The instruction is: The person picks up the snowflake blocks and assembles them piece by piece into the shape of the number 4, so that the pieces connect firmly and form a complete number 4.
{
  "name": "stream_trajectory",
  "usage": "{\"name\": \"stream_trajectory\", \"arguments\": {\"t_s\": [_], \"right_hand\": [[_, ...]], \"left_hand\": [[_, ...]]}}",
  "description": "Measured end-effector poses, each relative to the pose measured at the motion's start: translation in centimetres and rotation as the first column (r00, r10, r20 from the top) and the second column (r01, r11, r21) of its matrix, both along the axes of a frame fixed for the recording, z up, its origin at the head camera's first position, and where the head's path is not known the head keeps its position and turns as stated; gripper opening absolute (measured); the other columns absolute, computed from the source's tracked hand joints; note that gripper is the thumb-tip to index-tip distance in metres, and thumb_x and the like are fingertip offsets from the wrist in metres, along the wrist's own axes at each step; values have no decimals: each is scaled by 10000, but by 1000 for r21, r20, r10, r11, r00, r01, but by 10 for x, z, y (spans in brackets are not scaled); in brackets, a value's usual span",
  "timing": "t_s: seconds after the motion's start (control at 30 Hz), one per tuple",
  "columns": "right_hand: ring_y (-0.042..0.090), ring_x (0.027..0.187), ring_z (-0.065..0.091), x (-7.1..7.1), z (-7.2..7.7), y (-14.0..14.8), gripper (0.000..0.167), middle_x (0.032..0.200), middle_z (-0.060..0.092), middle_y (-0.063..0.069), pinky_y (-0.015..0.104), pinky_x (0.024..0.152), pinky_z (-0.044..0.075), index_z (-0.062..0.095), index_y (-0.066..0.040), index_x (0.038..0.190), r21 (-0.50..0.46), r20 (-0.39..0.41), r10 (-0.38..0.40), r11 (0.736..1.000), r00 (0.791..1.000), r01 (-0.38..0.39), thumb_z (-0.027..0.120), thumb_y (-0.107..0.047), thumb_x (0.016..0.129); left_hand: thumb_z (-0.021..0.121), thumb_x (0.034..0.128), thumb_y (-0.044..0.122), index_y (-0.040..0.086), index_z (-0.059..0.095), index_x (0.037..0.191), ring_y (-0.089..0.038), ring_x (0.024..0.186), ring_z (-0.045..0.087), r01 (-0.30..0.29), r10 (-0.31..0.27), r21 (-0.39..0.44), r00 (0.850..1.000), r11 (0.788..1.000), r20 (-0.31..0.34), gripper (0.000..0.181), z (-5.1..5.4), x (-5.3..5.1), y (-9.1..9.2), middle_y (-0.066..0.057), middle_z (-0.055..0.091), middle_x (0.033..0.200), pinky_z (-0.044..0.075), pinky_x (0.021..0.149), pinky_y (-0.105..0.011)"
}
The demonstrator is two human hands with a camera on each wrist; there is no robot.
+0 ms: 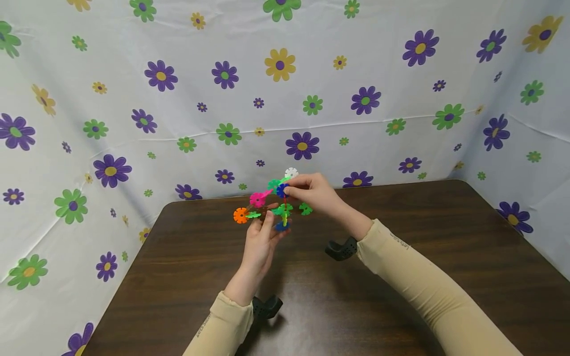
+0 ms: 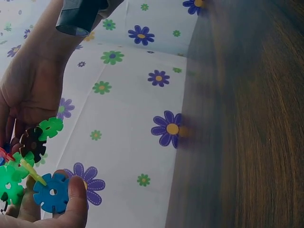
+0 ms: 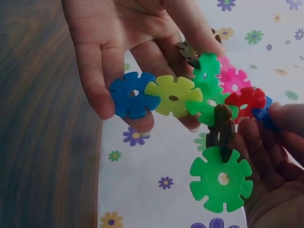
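Note:
My left hand [image 1: 259,242] supports a joined cluster of notched, flower-shaped plastic discs over the table, its thumb on a green disc [image 3: 208,66] and its fingers spread behind. A lighter blue disc [image 3: 122,97] and a yellow disc [image 3: 164,90] stick out across those fingers. My right hand [image 1: 318,194] pinches a dark blue disc [image 1: 282,190] between thumb and fingers; it touches a red disc [image 3: 255,97] of the cluster. Pink [image 1: 257,200], orange [image 1: 239,215] and white [image 1: 291,171] discs lie toward the outer ends. A green disc [image 3: 206,183] hangs from a brown disc [image 3: 217,135].
Beneath both hands is a dark brown wooden table [image 1: 187,257]. A white cloth [image 1: 249,29] printed with flowers surrounds its back and sides. Black camera mounts [image 1: 268,307] sit at both wrists, below beige sleeves [image 1: 414,277].

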State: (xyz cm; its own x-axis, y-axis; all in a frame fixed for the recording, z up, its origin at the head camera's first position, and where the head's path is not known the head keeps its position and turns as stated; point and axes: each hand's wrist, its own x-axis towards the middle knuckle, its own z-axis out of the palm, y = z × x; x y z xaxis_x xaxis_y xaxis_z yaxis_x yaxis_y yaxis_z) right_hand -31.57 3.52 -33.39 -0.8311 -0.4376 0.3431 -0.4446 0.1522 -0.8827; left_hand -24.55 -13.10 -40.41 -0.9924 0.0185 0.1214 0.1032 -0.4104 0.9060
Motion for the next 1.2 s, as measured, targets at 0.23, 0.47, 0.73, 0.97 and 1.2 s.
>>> {"name": "stream_trajectory", "arguments": {"t_s": [0.23, 0.47, 0.73, 0.97, 1.2], "right_hand": [[184, 703, 618, -1, 0, 3, 187, 764, 661, 82, 313, 662, 547, 699, 68, 1031, -16, 61, -17, 1000, 998, 18, 618, -75, 942], [200, 705, 625, -2, 0, 5, 198, 769, 666, 99, 312, 667, 552, 693, 65, 1061, -9, 66, 1, 1000, 998, 0, 616, -72, 940], [202, 695, 616, -4, -4, 8, 201, 771, 664, 91, 297, 662, 551, 687, 77, 1074, 41, 25, 15, 999, 1000, -16, 623, -53, 934], [198, 693, 617, -2, -3, 8, 196, 786, 666, 90, 295, 662, 551, 691, 70, 1069, 32, 18, 17, 999, 1000, -18, 627, -52, 929], [200, 717, 638, -2, -4, 10, 220, 847, 681, 114, 303, 674, 552, 676, 70, 1099, 15, 41, 9, 1000, 999, -10, 621, -53, 926]], "left_hand": [[462, 1029, 314, 14, 490, 1342, -344, 1047, 623, -2, 2, 0, 1000, 1000, 6, 435, 0, 0, 0, -99, 577, 1179, 510, 887, -412], [464, 1027, 323, -12, 458, 1367, -310, 1031, 631, 0, 0, -4, 1000, 1000, 10, 478, -1, 0, 0, -90, 569, 1193, 509, 886, -404], [485, 1017, 333, 19, 506, 1333, -342, 1051, 622, -5, 5, -12, 1000, 1000, 16, 446, -2, 0, 1, -89, 582, 1181, 505, 894, -415], [491, 1012, 354, 29, 507, 1338, -313, 1035, 633, -5, 5, -20, 1000, 1000, 14, 461, -2, 1, 1, -96, 572, 1201, 506, 897, -416], [489, 1010, 371, 35, 496, 1349, -334, 1075, 618, 0, 0, -34, 1000, 999, 13, 477, -1, 1, 0, -117, 548, 1251, 500, 910, -423]]}}
